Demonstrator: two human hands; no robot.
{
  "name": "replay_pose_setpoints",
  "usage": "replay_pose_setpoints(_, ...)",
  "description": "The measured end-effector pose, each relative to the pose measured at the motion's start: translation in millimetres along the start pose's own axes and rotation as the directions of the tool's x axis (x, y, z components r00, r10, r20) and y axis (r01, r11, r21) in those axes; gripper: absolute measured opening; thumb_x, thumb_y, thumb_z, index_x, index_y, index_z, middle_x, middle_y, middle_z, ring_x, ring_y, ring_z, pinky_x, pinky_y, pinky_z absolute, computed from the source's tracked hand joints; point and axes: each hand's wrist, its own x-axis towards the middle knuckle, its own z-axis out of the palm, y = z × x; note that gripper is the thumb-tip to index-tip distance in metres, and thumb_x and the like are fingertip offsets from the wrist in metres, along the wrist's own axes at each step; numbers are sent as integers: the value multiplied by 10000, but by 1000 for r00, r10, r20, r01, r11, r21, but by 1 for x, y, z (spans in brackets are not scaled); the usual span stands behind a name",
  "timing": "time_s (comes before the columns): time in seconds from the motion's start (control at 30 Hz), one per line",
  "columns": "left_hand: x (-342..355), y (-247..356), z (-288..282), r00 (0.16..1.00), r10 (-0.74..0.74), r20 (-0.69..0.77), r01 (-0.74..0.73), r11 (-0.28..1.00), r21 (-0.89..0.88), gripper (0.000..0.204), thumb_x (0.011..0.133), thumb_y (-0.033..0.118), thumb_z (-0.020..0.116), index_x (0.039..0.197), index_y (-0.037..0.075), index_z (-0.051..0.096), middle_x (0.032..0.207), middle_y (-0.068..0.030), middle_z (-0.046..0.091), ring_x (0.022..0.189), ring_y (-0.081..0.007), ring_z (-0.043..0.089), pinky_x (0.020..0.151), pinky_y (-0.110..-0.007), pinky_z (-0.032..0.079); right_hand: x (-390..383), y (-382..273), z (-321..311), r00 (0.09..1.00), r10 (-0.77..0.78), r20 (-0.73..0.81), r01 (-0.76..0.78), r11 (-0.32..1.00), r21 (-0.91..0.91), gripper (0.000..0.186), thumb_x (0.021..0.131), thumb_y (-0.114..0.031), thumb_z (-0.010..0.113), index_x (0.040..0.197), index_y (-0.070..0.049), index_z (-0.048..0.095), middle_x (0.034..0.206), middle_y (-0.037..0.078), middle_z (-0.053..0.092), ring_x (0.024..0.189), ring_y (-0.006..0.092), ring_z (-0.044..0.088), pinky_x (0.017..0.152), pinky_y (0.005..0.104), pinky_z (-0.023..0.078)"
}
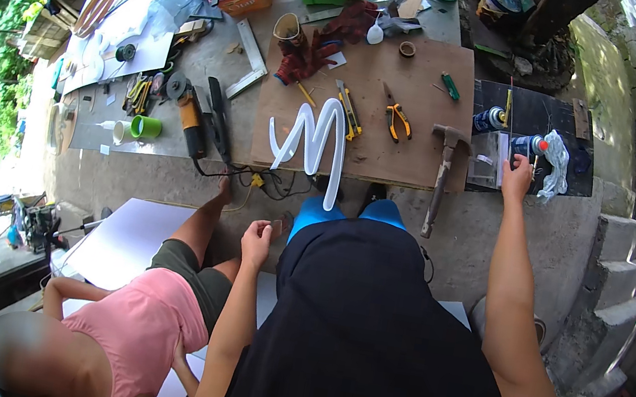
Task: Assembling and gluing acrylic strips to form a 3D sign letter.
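My right hand (515, 180) reaches to the dark board at the right, fingers curled at the right edge of a clear plastic box (485, 160). What the fingers grip, if anything, is hidden. Just beyond lies a blue spray can (528, 144) with a red top, and a crumpled clear plastic bag (557, 166) is to its right. My left hand (255, 243) is closed, low beside my left thigh, below the table edge. A small brownish shape shows at its fingertips, too unclear to name. A glossy white M-shaped piece (300, 136) lies across the brown board, one end overhanging the front edge.
The brown board (429, 75) bears a hammer (445, 169), pliers (398, 115), a yellow utility knife (348, 110) and red gloves (303, 59). An angle grinder (190, 124) with a cable lies left. A person in a pink top (134, 307) is close at my left; concrete steps (617, 279) rise right.
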Motion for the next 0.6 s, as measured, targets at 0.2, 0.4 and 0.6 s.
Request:
replay_pose_setpoints(0.2,-13,-33,-3,989,-144,24,144,990,7,223,918,174,633,1066,13,679,958,-116,723,896,-195,686,822,-322,521,2,-11,2,998,13,56,-11,999,-36,363,789,-208,760,1097,-68,629,970,115,626,943,307,615,839,411,491)
replay_pose_setpoints(0.4,-12,-45,-3,995,-100,5,100,995,-10,230,925,159,617,1079,-4,666,866,-65,703,734,-107,630,697,-274,514,7,-9,5,997,18,71,-13,998,-64,365,779,-237,769,1092,-89,653,934,74,638,915,267,623,825,409,491)
replay_pose_setpoints(0.6,-4,-38,2,995,-95,17,97,992,-83,209,935,145,608,1081,8,667,898,-46,695,754,-99,624,706,-260,513,12,-6,11,996,14,85,-16,1000,16,231,814,-140,719,1012,-34,663,810,115,686,775,276,667,741,395,519)
